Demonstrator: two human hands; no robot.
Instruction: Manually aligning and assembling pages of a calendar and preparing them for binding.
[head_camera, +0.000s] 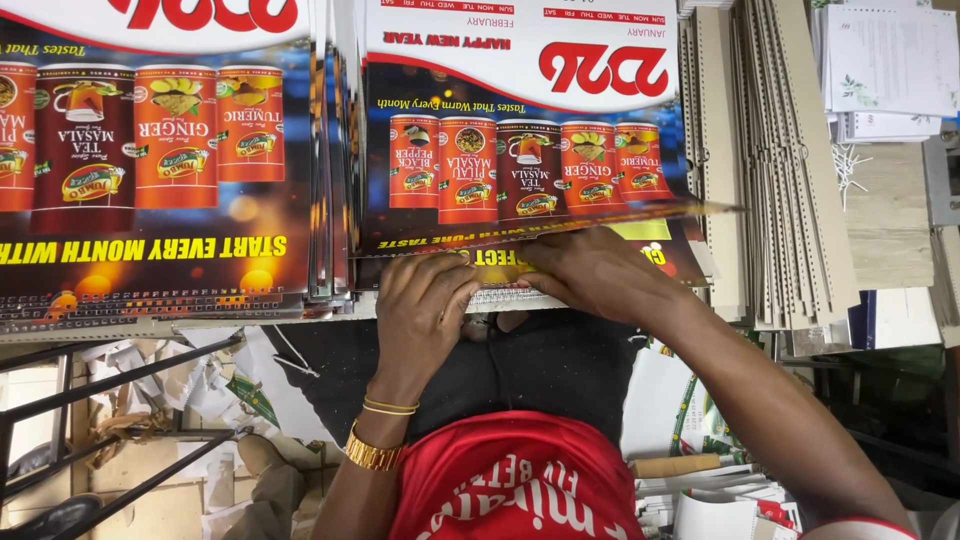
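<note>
A stack of printed calendar sheets (520, 130), dark blue with pictures of red spice tins and a white header, lies on the bench in front of me. Along its near edge runs a white wire spiral binding (505, 298). My left hand (420, 305), with gold bangles on the wrist, rests curled on the left part of that edge. My right hand (590, 270) presses flat on the near edge beside it, fingers over the binding and the lifted top sheet. Both hands touch the calendar stack.
A second, larger stack of the same calendars (160, 150) lies to the left. Grey punched cardboard backing boards (770, 160) stand stacked to the right, with white printed papers (890, 60) behind them. Paper scraps and a metal frame (120, 400) are under the bench.
</note>
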